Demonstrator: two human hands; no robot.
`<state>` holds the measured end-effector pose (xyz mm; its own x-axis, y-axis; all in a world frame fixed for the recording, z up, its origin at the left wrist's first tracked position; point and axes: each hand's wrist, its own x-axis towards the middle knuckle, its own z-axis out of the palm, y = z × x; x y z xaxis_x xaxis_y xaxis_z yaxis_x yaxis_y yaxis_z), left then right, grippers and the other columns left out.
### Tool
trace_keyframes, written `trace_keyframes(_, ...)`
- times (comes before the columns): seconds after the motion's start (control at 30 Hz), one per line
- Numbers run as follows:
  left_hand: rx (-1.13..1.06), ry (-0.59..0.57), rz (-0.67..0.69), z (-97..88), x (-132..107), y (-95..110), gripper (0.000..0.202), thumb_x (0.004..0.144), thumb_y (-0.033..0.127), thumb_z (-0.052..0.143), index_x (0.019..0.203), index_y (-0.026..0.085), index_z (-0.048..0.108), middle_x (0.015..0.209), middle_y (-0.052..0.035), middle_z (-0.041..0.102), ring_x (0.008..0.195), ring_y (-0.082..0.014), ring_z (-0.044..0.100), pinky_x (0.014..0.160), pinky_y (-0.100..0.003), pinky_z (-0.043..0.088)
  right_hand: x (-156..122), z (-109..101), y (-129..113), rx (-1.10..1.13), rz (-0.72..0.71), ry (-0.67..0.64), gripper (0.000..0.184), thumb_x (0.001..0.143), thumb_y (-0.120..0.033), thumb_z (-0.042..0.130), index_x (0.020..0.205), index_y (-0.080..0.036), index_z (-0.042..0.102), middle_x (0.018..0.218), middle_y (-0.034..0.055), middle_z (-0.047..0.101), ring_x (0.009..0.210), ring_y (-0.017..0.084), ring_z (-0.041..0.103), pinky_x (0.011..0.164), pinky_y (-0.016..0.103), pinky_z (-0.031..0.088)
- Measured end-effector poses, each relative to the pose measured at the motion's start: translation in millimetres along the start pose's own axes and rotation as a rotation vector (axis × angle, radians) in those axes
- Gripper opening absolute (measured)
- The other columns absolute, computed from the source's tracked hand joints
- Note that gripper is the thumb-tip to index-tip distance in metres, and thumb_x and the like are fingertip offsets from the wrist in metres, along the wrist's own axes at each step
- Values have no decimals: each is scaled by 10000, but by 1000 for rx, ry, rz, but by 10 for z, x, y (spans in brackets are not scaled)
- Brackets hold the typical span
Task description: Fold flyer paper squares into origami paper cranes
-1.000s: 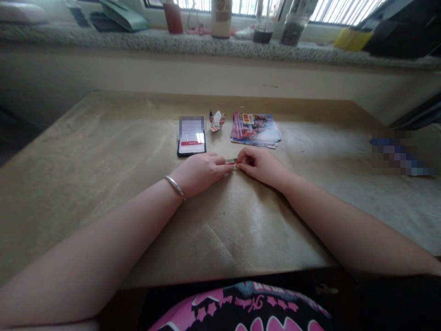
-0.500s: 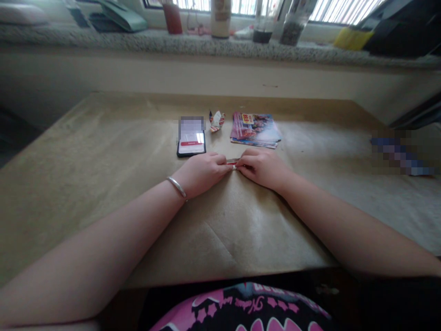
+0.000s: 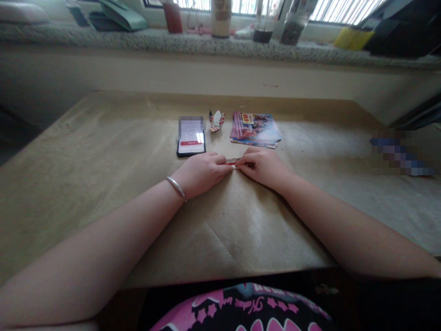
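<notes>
A small folded strip of printed paper (image 3: 233, 161), red and white where it shows, lies low over the table between my hands. My left hand (image 3: 207, 173) pinches its left end, thumb and fingers pressed together. On the other end, the fingertips of my right hand (image 3: 263, 168) are closed. Most of the paper is hidden beneath the fingers. Just beyond my left hand lies a phone (image 3: 191, 143) with its screen lit. A stack of colourful printed leaflets (image 3: 255, 127) is behind my right hand. Between phone and stack stands a crumpled, folded piece of paper (image 3: 217, 121).
The tan-covered table (image 3: 120, 151) reaches to the wall under a granite windowsill (image 3: 193, 46). Bottles and jars (image 3: 220, 18) line the sill, with a yellow item (image 3: 353, 38) towards the right. A blurred blue-purple object (image 3: 401, 156) lies at the table's right side.
Both hands stay in nearly the same place on the paper strip. The right fingers have shifted very slightly; nothing else has visibly moved.
</notes>
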<state>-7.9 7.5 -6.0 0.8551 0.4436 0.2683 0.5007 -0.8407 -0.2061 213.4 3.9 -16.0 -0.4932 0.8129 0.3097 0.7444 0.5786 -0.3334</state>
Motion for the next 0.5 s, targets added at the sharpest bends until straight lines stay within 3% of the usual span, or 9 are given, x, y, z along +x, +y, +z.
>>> trace_keyframes(0.27, -25, 13, -6, 15, 18, 17, 251, 940, 212, 504, 1096, 203, 701, 954, -43, 681, 799, -158, 620, 675, -260, 476, 44, 30, 72, 180, 107, -22, 118, 800, -214, 639, 798, -181, 752, 787, 45, 676, 699, 146, 586, 659, 268, 431)
trace_keyframes(0.5, -19, 12, -11, -9, 25, 29, 242, 933, 198, 506, 1058, 188, 712, 922, -45, 684, 795, -165, 613, 689, -273, 486, 28, 16, 54, 122, 72, -17, 112, 810, -220, 632, 800, -184, 738, 799, 42, 673, 722, 146, 588, 665, 263, 416)
